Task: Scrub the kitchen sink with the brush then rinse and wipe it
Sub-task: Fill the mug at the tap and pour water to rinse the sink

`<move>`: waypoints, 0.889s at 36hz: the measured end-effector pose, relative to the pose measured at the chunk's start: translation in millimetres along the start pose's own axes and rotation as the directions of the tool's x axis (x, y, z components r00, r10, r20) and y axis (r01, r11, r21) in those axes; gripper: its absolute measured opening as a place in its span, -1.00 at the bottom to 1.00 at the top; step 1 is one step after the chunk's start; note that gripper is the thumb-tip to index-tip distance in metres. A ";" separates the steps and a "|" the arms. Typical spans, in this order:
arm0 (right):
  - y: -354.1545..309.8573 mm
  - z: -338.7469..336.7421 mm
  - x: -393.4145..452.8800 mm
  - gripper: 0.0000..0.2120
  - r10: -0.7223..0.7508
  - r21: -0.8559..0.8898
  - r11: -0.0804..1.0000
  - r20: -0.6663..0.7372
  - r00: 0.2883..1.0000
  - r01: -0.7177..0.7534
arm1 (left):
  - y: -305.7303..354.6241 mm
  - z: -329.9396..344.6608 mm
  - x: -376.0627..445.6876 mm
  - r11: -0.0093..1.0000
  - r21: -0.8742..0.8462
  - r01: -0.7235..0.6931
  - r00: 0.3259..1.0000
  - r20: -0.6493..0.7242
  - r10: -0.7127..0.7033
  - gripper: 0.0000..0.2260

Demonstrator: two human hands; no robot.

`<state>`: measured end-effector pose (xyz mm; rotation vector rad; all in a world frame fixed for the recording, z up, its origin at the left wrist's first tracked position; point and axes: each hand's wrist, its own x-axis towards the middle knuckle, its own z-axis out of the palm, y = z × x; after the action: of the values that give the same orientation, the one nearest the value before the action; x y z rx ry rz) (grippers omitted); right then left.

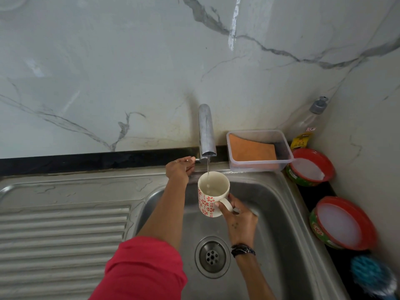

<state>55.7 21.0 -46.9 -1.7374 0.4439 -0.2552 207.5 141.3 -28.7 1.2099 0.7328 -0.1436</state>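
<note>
The steel sink (287, 215) lies below me, its drain (212, 256) near the middle front. My right hand (239, 219) grips the handle of a white mug (211, 194) with red flower prints, held upright under the tap (206, 133). A thin stream of water runs from the spout into the mug. My left hand (179, 168) reaches over the sink's back rim and its fingers hold the tap lever. A blue-bristled brush (368, 276) lies on the dark counter at the lower right.
A clear plastic box (283, 152) with an orange cloth (252, 151) stands right of the tap. Two red-rimmed tubs (311, 167) (344, 224) of white cleaner and a dish soap bottle (309, 126) line the right wall. The ribbed drainboard (62, 234) spreads to the left.
</note>
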 end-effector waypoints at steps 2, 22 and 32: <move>0.0 0.7 0.3 -0.72 -0.008 0.009 1.000 -0.012 1.000 0.008 | 0.0 0.1 -0.7 1.000 0.002 0.001 1.000 -0.011 -0.001 -0.80; -0.5 1.6 -0.2 -0.69 -0.023 0.000 1.000 0.003 1.000 0.023 | -0.3 0.4 -1.4 1.000 0.014 0.002 0.999 -0.033 -0.001 -0.79; 1.0 2.6 1.2 -0.68 -0.016 0.013 1.000 -0.013 1.000 0.016 | 0.0 0.4 0.9 1.000 0.016 0.014 1.000 -0.026 -0.013 -0.80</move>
<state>57.7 22.6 -48.5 -1.7281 0.4375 -0.2803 208.3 141.2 -29.1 1.2245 0.7643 -0.1455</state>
